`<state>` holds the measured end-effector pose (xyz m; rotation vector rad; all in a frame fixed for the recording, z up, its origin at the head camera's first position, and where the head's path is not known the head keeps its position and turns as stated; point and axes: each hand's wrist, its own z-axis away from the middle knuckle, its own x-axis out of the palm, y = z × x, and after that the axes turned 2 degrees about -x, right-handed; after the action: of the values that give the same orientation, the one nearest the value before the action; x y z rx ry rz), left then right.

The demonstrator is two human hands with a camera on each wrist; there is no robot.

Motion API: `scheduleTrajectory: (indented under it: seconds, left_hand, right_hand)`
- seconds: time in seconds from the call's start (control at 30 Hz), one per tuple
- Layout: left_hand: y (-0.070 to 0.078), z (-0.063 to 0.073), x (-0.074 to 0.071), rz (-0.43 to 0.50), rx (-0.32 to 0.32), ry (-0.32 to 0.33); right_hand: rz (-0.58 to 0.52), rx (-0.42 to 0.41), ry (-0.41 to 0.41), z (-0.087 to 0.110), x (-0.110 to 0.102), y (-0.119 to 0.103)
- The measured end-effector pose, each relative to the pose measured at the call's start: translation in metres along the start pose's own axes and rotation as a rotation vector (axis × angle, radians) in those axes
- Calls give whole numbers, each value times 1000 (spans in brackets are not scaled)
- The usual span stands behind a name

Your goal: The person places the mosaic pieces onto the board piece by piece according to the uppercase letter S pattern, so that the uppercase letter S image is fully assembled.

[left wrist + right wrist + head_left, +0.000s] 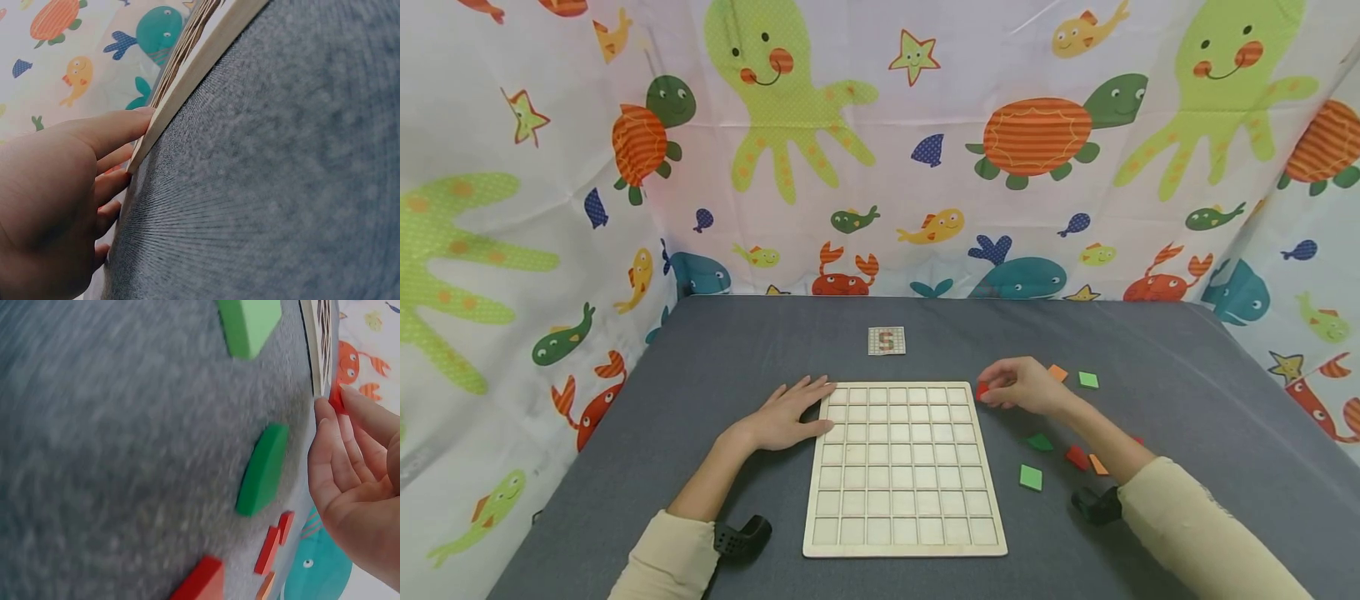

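Observation:
A pale wooden grid board (904, 551) lies flat on the grey cloth between the hands. My left hand (786, 419) touches its upper left edge, thumb and fingers spread and fairly straight. In the left wrist view, the thumb and fingertips of that hand (69, 187) meet the side of the board (187, 75). Close beside the board's upper right corner, my right hand (1026, 386) pinches a small red tile (982, 390) between thumb and fingers. The right wrist view shows this red piece (337, 400) at the fingertips, partly hidden by them.
Right of the board lie loose tiles: light green (1031, 477), dark green (1040, 442), red (1077, 457) and orange (1098, 465). Another orange tile (1057, 372) and light green tile (1087, 380) lie farther back. A small pattern card (887, 341) sits behind the board, before a printed curtain (880, 108).

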<state>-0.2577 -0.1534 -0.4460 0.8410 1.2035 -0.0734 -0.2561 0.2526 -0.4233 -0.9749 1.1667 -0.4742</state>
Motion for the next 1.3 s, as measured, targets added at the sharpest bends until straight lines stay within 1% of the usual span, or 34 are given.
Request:
scheduleTrajectory:
  seconds: [0.37, 0.7, 0.93, 1.3]
  left_hand:
    - [1, 0, 0, -4, 5, -3]
    - [0, 0, -1, -4, 7, -2]
    - [1, 0, 0, -10, -1, 0]
    - [1, 0, 0, -10, -9, -4]
  right_hand:
    - [-12, -13, -36, -7, 12, -10]
    - [-5, -32, -27, -17, 27, -19]
    - [48, -69, -27, -22, 37, -23]
    - [55, -75, -30, -25, 50, -30]
